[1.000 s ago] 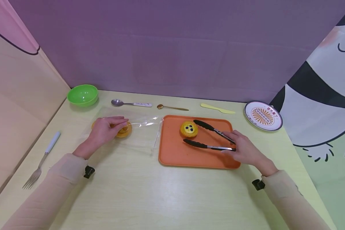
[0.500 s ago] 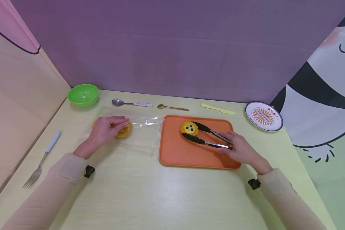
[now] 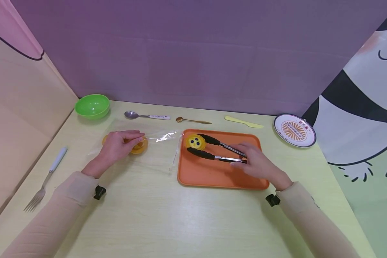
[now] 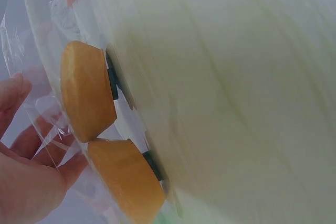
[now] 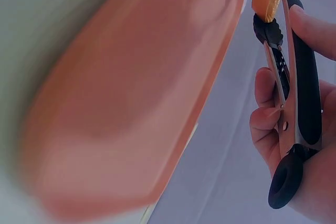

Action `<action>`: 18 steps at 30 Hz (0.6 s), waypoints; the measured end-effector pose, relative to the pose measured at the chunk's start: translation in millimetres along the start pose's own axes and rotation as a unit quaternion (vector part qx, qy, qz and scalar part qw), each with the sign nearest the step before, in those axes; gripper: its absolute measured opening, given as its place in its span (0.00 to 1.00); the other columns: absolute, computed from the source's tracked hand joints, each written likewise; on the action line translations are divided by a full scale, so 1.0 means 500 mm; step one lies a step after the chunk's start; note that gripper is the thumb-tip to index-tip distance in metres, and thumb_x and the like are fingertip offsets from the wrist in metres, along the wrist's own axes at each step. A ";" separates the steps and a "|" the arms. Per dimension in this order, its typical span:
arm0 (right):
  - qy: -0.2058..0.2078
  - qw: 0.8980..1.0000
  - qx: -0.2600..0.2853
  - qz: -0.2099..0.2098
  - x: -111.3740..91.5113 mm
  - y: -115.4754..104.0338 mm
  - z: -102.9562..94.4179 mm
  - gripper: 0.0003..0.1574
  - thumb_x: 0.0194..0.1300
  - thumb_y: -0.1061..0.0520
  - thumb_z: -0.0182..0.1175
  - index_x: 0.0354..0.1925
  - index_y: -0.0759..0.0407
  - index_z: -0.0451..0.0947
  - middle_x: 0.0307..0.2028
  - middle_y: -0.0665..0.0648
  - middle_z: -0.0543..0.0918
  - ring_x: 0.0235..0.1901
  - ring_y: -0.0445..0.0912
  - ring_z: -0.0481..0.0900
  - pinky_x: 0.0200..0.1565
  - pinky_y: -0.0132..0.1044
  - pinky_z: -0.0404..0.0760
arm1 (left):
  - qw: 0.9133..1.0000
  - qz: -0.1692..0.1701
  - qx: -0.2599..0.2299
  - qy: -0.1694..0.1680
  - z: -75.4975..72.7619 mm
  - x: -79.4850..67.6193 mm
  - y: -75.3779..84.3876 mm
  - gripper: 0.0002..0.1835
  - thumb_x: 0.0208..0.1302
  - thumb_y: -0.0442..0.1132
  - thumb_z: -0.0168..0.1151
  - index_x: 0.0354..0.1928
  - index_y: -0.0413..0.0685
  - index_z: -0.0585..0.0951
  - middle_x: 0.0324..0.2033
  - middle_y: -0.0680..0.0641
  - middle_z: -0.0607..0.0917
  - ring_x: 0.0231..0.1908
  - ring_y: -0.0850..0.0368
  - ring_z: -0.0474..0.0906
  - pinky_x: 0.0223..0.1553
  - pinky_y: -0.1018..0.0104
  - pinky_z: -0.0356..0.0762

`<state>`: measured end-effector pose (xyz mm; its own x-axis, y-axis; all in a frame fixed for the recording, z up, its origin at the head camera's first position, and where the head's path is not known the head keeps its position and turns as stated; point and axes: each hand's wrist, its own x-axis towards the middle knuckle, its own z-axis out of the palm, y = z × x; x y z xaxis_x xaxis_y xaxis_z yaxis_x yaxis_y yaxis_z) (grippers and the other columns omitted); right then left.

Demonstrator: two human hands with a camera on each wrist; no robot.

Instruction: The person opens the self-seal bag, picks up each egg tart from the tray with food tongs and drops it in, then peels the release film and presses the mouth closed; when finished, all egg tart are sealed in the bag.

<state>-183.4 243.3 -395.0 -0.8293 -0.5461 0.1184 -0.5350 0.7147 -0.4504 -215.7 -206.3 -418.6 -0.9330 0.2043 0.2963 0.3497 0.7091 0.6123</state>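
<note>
My right hand (image 3: 256,163) grips black-tipped metal tongs (image 5: 306,77). Between the tong tips is a yellow egg tart (image 3: 195,142) with dark dots, over the left end of the orange tray (image 3: 209,175). On the left, my left hand (image 3: 117,145) pinches the film of a clear plastic bag (image 3: 161,147) between thumb and fingers. Two more tarts lie in that bag, one (image 4: 86,90) beside the other (image 4: 127,179) in the left wrist view. From the head, my left hand partly covers them. The bag's mouth edge lies by the tray's left rim.
Along the back are a green bowl (image 3: 92,106), a spoon (image 3: 147,116), a small gold spoon (image 3: 193,120), a yellow knife (image 3: 243,121) and a patterned plate (image 3: 295,130). A fork (image 3: 46,179) lies at the left. Curtained walls stand behind and at the sides.
The tong tips have closed in on the tart from both sides. My right hand has then moved left, carrying tongs and tart toward the bag. My left hand has stayed put.
</note>
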 end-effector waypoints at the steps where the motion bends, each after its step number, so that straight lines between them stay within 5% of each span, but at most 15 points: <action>1: -0.004 1.000 -0.005 -0.002 0.009 -0.008 0.004 0.32 0.58 0.48 0.66 0.59 0.57 0.73 0.37 0.53 0.76 0.34 0.45 0.71 0.32 0.36 0.70 | 1.000 0.002 -0.001 0.000 0.000 0.000 0.000 0.12 0.58 0.37 0.66 0.45 0.46 0.85 0.46 0.41 0.84 0.49 0.43 0.80 0.44 0.52 0.80; 7: -0.038 0.999 -0.039 -0.001 0.059 -0.052 0.032 0.36 0.58 0.44 0.64 0.62 0.53 0.70 0.51 0.51 0.76 0.39 0.44 0.76 0.41 0.38 0.78 | 1.000 -0.006 -0.006 -0.007 -0.001 -0.001 -0.001 0.12 0.58 0.38 0.66 0.45 0.48 0.85 0.46 0.42 0.84 0.50 0.45 0.80 0.47 0.51 0.78; 18: -0.081 0.995 -0.052 -0.023 0.133 -0.094 0.094 0.33 0.61 0.44 0.60 0.63 0.49 0.69 0.47 0.49 0.76 0.41 0.42 0.71 0.43 0.34 0.74 | 1.000 -0.011 -0.008 -0.010 -0.004 -0.002 0.001 0.12 0.59 0.38 0.66 0.45 0.47 0.85 0.47 0.41 0.84 0.49 0.44 0.80 0.45 0.51 0.80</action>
<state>-205.8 153.0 -407.5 -0.7715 -0.6362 -0.0107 -0.5925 0.7245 -0.3521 -214.6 -207.4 -417.2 -0.9418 0.2031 0.2678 0.3306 0.7031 0.6296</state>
